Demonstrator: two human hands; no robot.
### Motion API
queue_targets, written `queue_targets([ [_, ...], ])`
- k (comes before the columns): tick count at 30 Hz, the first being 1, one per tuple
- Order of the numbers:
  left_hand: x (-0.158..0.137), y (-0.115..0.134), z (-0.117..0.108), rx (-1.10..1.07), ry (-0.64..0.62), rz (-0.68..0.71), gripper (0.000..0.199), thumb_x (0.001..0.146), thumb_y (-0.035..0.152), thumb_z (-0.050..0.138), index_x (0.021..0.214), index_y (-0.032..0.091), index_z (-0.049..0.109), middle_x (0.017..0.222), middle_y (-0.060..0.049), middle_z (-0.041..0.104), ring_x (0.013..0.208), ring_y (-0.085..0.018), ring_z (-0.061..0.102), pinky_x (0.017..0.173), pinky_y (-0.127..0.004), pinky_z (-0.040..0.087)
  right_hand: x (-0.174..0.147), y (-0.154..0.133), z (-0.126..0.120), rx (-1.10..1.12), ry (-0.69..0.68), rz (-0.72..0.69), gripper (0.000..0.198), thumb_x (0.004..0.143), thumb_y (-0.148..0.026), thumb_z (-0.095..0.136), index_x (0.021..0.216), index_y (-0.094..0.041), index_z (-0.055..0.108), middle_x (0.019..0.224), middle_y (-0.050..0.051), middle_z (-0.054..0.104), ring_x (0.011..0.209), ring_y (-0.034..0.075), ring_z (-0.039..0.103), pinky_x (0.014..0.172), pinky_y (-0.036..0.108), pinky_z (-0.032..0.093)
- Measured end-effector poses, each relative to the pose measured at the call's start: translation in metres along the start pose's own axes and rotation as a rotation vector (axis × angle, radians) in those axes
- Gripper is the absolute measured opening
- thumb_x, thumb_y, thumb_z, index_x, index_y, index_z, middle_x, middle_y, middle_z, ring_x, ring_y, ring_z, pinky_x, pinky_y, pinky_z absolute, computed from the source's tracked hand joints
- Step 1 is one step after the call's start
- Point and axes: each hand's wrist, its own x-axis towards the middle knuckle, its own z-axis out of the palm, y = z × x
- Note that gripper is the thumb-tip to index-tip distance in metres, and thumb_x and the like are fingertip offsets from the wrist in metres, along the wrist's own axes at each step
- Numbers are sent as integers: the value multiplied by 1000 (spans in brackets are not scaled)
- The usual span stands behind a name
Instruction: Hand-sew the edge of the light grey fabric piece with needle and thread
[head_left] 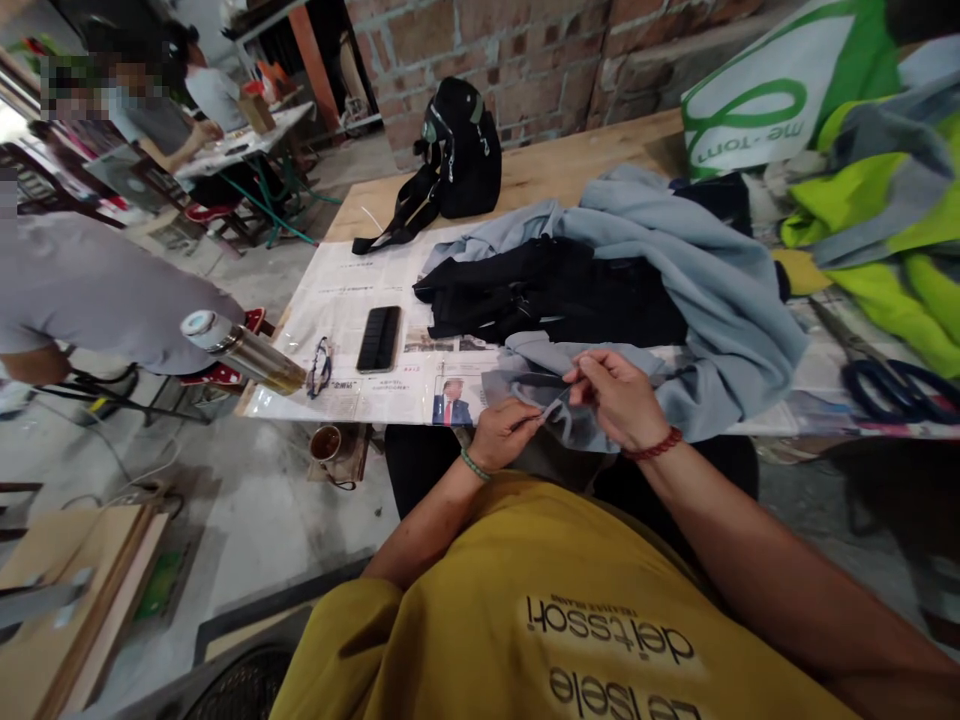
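Observation:
My left hand (508,434), wearing a green beaded bracelet, pinches a thin edge of light grey cloth (716,290) at the table's front edge. Just to its right, my right hand (616,400), with a red bracelet, has thumb and fingers pressed together above the same cloth. A thin dark strand seems to run between the two hands, but what the right fingertips hold is too small to make out. Most of the grey cloth lies bunched on the table beyond my hands. On top of it is a black piece of cloth (555,290).
Newspaper (345,300) covers the table. A phone (379,338), glasses (322,366) and a steel flask (247,352) are at left. Behind stands a black bag (466,150). Large scissors (892,385), yellow-green cloth (900,220) and a shopping bag (765,100) are right. People sit leftward.

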Motion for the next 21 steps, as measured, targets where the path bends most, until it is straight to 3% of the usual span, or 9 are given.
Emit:
queue_targets([
  [3, 0, 1, 0, 26, 0, -7, 14, 86, 24, 56, 82, 16, 66, 71, -3, 65, 66, -12, 60, 64, -24, 51, -12, -12, 3, 45, -226, 57, 27, 78, -47, 60, 86, -23, 48, 74, -2, 64, 56, 13, 63, 45, 23, 46],
  [5, 0, 2, 1, 50, 2, -13, 14, 86, 24, 55, 81, 15, 66, 68, -3, 63, 64, -12, 59, 62, -24, 50, -21, -15, 7, -32, -344, -10, 26, 82, -48, 53, 88, -23, 49, 82, 1, 66, 69, 17, 67, 55, 29, 53],
  [10, 1, 2, 0, 33, -16, -37, 13, 86, 24, 56, 83, 16, 66, 73, -4, 66, 69, -13, 61, 66, -25, 51, -18, -11, -5, -674, -437, -534, 19, 87, -39, 49, 92, -25, 62, 101, 6, 68, 99, 19, 63, 90, 39, 51],
  [12, 1, 1, -1, 33, -16, -39, 14, 86, 24, 56, 82, 15, 66, 72, -4, 66, 68, -12, 60, 65, -24, 51, -7, -13, -21, -866, -432, -704, 18, 87, -34, 48, 93, -25, 63, 106, 7, 67, 103, 20, 62, 93, 39, 50],
  [15, 1, 1, -1, 37, 1, -43, 15, 86, 26, 57, 83, 15, 67, 72, -4, 65, 68, -12, 60, 64, -24, 51, 8, -22, -45, -1022, -360, -838, 20, 87, -29, 47, 95, -21, 64, 106, 10, 67, 102, 21, 63, 91, 39, 51],
  [18, 1, 1, -1, 30, 12, -41, 15, 86, 26, 57, 84, 15, 67, 72, -4, 65, 67, -12, 59, 64, -24, 51, 11, -30, -56, -981, -209, -802, 19, 86, -29, 49, 93, -19, 63, 96, 10, 70, 92, 20, 66, 84, 36, 53],
  [21, 1, 1, 0, 18, 12, -31, 13, 85, 23, 58, 86, 14, 67, 74, -4, 66, 69, -12, 60, 66, -24, 51, 5, -32, -53, -671, -32, -553, 17, 87, -32, 50, 90, -19, 60, 80, 6, 69, 71, 17, 68, 67, 30, 56],
])
